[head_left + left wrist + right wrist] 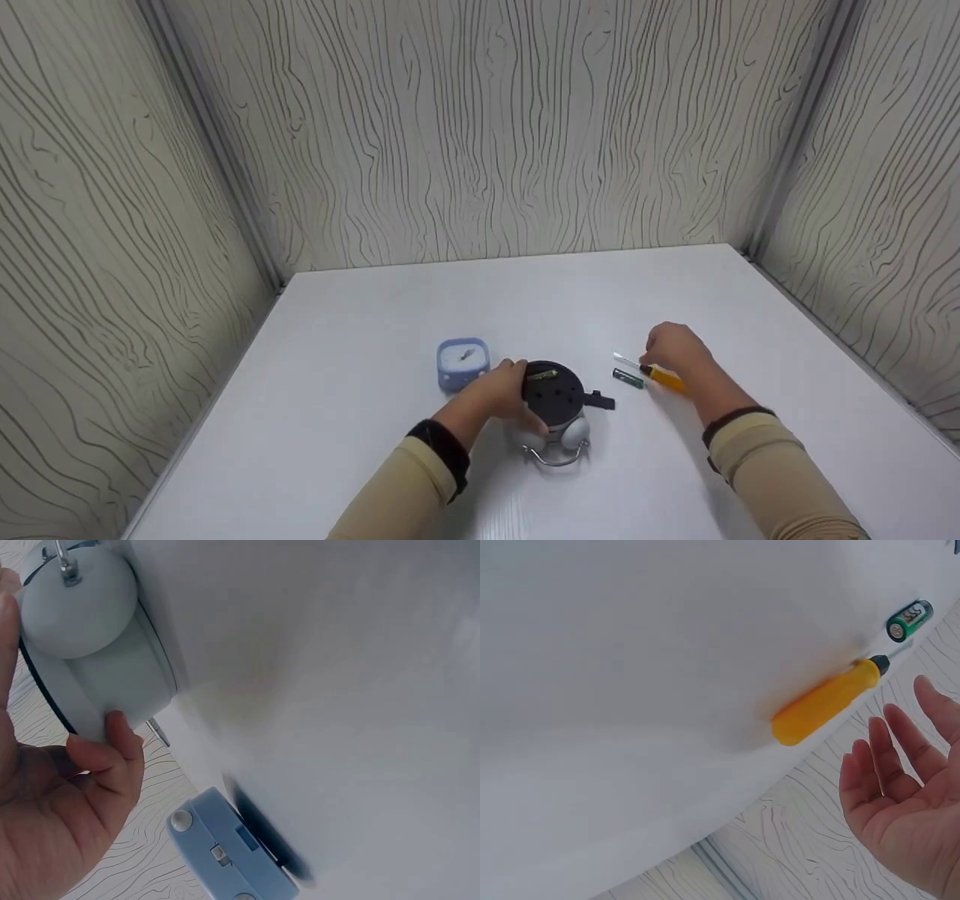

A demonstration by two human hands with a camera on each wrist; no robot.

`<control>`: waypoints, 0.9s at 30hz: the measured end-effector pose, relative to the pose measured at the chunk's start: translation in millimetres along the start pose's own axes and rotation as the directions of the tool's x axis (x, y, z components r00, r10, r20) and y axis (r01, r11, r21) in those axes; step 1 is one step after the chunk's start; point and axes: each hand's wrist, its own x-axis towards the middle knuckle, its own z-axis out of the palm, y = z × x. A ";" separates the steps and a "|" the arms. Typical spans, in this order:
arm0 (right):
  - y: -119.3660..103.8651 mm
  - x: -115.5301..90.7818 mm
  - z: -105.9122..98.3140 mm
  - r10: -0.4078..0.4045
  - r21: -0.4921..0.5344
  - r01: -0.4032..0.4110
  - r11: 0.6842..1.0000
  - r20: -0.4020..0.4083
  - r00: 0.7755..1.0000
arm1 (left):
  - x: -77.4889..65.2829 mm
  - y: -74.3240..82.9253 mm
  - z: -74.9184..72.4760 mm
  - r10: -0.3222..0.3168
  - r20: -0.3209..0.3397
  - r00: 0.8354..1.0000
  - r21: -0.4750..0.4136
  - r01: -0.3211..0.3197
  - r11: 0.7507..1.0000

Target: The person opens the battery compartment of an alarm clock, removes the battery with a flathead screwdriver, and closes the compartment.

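My left hand (pixel 495 391) grips a white twin-bell alarm clock (pixel 116 679) by its side, fingers and thumb around its rim. The clock lies with its black back (pixel 559 401) upward, bells and wire handle toward me. A gold-coloured battery (pixel 543 375) sits in the back. My right hand (pixel 911 802) holds nothing; its fingers are loosely bent, beside an orange-handled screwdriver (pixel 825 703) on the table. Just by the screwdriver's shaft lies a green battery (pixel 910 620). A small black plastic piece (pixel 600 401) lies at the clock's right side.
A small blue square clock (pixel 463 364) stands just beyond my left hand. Everything rests on a white table (pixel 360 337), enclosed at the back and both sides by wood-grain patterned panels (pixel 487 135).
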 end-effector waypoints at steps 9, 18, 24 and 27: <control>-24.8 -0.2 -14.6 -0.080 -0.049 0.079 0.996 -0.030 0.996 | -0.9 1.4 -0.4 -0.023 0.007 1.000 -0.003 0.023 1.000; -64.0 -17.4 2.0 -0.310 -0.075 0.306 0.949 -0.049 0.949 | -2.7 3.0 -1.6 -0.014 0.014 1.000 -0.008 0.014 1.000; -89.9 -29.2 14.6 -0.395 -0.080 0.391 0.917 -0.033 0.918 | -1.4 3.3 -2.3 -0.016 0.019 1.000 -0.008 0.017 1.000; -98.1 -32.0 19.7 -0.421 -0.090 0.418 0.904 -0.017 0.907 | -0.3 3.2 -1.7 -0.010 0.018 1.000 0.009 0.010 1.000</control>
